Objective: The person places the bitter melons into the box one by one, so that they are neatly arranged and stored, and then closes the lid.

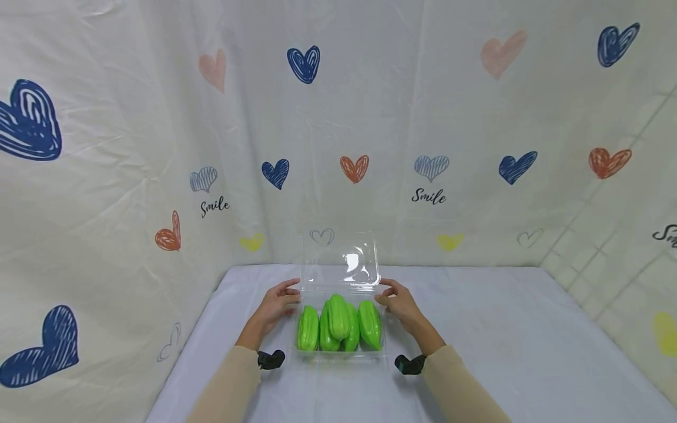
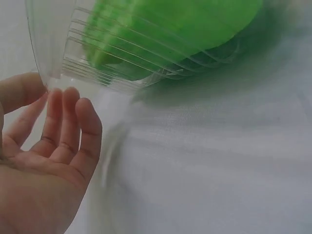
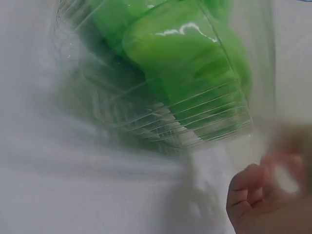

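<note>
A clear plastic clamshell box [image 1: 349, 354] sits on the table, its transparent lid [image 1: 338, 264] raised upright at the back. Inside lie several glossy green, ridged, elongated fruits [image 1: 338, 317], one on top of the others. At the lid's left edge is my left hand [image 1: 277, 302], the thumb and index fingertips right at the rim and the other fingers loosely bent in the left wrist view. My right hand [image 1: 398, 302] is at the right side by the hinge; its fingers [image 3: 248, 178] are blurred and loosely bent beside the box in the right wrist view.
A white cloth covers the table [image 1: 502, 341]. Behind it hangs a pale curtain [image 1: 391, 117] printed with hearts and the word Smile. Black wrist cameras [image 1: 271, 359] are strapped below both hands, over beige sleeves [image 1: 227, 385].
</note>
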A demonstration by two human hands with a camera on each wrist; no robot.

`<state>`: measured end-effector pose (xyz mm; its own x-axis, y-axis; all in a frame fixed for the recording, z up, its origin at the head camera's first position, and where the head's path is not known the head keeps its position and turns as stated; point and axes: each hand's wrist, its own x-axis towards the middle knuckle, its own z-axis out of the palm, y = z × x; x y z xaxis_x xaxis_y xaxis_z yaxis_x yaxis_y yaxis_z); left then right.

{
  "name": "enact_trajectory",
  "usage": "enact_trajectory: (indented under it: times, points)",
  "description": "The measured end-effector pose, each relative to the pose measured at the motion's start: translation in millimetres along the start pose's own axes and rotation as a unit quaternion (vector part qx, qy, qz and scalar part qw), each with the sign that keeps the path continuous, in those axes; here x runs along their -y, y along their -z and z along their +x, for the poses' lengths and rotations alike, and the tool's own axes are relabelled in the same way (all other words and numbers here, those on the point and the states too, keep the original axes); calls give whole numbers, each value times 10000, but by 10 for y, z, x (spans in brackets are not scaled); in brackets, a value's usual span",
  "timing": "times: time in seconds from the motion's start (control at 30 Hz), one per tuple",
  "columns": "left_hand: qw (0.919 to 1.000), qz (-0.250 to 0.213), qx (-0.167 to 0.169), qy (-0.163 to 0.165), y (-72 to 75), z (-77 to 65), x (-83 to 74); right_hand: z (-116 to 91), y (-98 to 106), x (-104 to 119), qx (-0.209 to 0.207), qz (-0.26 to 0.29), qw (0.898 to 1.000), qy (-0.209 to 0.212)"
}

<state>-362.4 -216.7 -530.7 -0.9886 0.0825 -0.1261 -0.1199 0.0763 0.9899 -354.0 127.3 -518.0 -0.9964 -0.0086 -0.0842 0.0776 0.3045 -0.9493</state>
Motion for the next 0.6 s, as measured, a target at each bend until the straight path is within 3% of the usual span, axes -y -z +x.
enact_trajectory:
  times: [0.23, 0.4, 0.6]
  points:
    - [9996, 34, -216, -204, -34, -1, -49, 15, 2, 12, -15, -86, 9995, 293]
    - [9991, -6, -192, -374, -52, 7, -74, 44, 3, 3, 70, 69, 9990, 427]
    - [9990, -221, -155, -361, -55, 25, -77, 73, 19, -7, 132, 247, 9991, 306]
